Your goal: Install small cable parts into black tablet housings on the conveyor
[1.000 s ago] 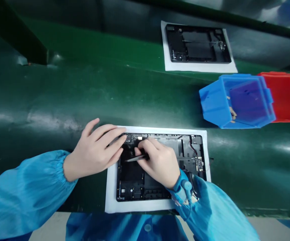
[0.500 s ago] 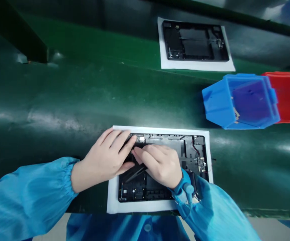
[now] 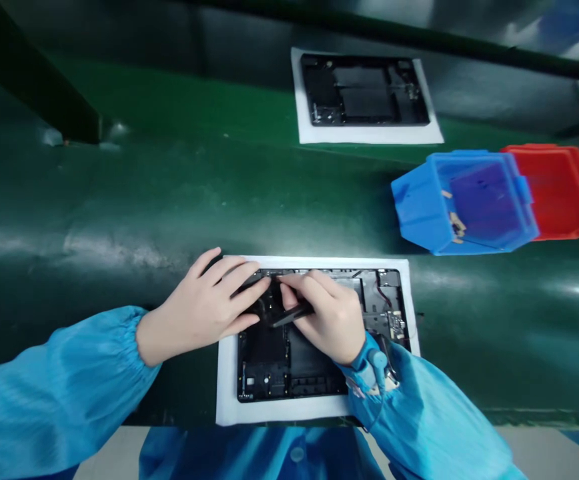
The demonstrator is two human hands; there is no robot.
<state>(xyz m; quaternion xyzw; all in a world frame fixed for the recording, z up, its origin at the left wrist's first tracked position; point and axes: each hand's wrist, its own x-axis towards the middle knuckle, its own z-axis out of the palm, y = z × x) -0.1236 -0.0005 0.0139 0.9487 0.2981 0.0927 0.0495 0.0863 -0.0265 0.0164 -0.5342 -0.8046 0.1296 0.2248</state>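
A black device housing (image 3: 314, 373) with small boards and wires inside lies on a white sheet (image 3: 226, 393) in front of me. My left hand (image 3: 209, 303) rests over the housing's upper left corner, fingers spread and nothing held. Tucked in my right hand (image 3: 327, 317) is a pair of black tweezers (image 3: 289, 315), pointing to the lower left. The thumb and index finger of that hand reach to the housing's top edge, beside my left fingertips. Whether they touch a small part there is hidden. A blue wrist strap (image 3: 369, 367) circles my right wrist.
A second black housing (image 3: 369, 97) sits on another white sheet (image 3: 369, 135) at the back. To the right stand a blue bin (image 3: 422, 207) with a few small pale pieces and a red bin (image 3: 554, 193). A dark post (image 3: 69, 107) rises at the back left of the green table.
My right fingers have moved up to the housing's top edge, and the tweezers have swung flatter in that hand. The left hand has shifted slightly left, its fingers wider apart. The view has turned a little.
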